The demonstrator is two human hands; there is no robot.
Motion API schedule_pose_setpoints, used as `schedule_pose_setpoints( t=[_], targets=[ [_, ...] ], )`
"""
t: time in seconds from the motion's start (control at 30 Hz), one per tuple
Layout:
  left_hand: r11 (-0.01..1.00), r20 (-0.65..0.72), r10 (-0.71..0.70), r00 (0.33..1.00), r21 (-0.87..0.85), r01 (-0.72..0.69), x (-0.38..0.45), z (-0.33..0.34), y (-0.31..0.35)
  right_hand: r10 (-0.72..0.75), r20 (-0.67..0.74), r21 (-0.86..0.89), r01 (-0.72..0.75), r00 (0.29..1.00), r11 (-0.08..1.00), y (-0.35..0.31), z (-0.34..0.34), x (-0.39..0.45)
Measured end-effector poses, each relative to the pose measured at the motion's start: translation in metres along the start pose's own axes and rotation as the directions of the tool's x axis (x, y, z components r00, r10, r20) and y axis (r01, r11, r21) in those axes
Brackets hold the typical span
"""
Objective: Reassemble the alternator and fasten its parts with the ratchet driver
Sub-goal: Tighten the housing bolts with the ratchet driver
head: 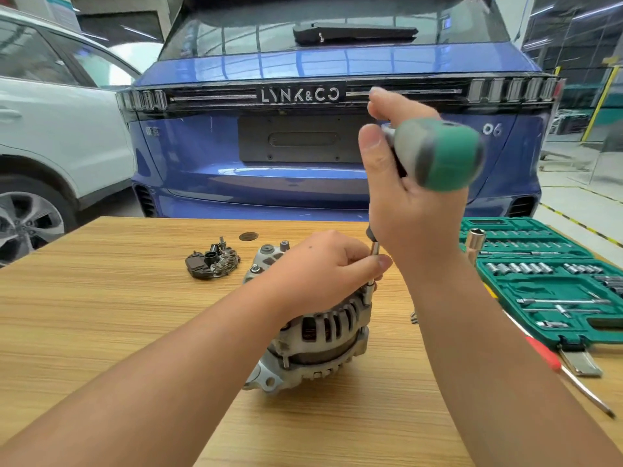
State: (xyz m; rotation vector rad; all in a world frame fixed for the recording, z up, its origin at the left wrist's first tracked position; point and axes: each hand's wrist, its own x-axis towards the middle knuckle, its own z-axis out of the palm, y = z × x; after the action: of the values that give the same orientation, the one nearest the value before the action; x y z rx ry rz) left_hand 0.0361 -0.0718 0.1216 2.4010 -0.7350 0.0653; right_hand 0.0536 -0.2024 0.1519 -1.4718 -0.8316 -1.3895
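Driver stands nearly upright on the alternator (320, 332).
Right hand (404, 197) grips the driver (441, 156) handle, top; left hand (323, 267) pinches its shaft, tip down.

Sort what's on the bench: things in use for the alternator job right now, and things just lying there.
In use:
alternator
ratchet driver, gripped by right hand
left hand, steadying the driver shaft

Lying about:
rectifier plate
green socket set case
red-handled screwdriver
loose socket
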Motion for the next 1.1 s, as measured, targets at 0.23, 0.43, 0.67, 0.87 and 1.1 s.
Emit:
schedule_pose_setpoints(
  t=[0.23, 0.43, 0.67, 0.87, 1.1],
  targets=[
    [0.997, -0.015, -0.065, 0.998, 0.033, 0.066, -0.001, -0.001, -0.001, 0.469, 0.206, 0.486, -0.506, 0.859, 0.713, -0.012, -0.002, 0.004],
    [0.998, 0.009, -0.011, 1.000, 0.058, 0.010, 0.000, -0.001, -0.003, 0.702, 0.564, 0.555, -0.829, 0.435, 0.068, -0.003, -0.013, 0.021],
    [1.000, 0.038, -0.017, 0.999, -0.020, 0.018, 0.000, -0.002, -0.005, 0.570, 0.578, 0.610, -0.773, 0.584, 0.173, -0.007, -0.012, 0.015],
    [0.999, -0.006, 0.037, 0.999, 0.014, -0.037, 0.000, -0.002, -0.004, 0.175, 0.012, 0.266, -0.172, 0.985, 0.949, -0.009, -0.003, 0.000],
    [0.999, 0.032, 0.032, 0.999, 0.030, -0.033, 0.000, -0.001, -0.005, 0.256, 0.110, 0.293, -0.277, 0.960, 0.915, -0.011, 0.003, -0.003]
  ],
)
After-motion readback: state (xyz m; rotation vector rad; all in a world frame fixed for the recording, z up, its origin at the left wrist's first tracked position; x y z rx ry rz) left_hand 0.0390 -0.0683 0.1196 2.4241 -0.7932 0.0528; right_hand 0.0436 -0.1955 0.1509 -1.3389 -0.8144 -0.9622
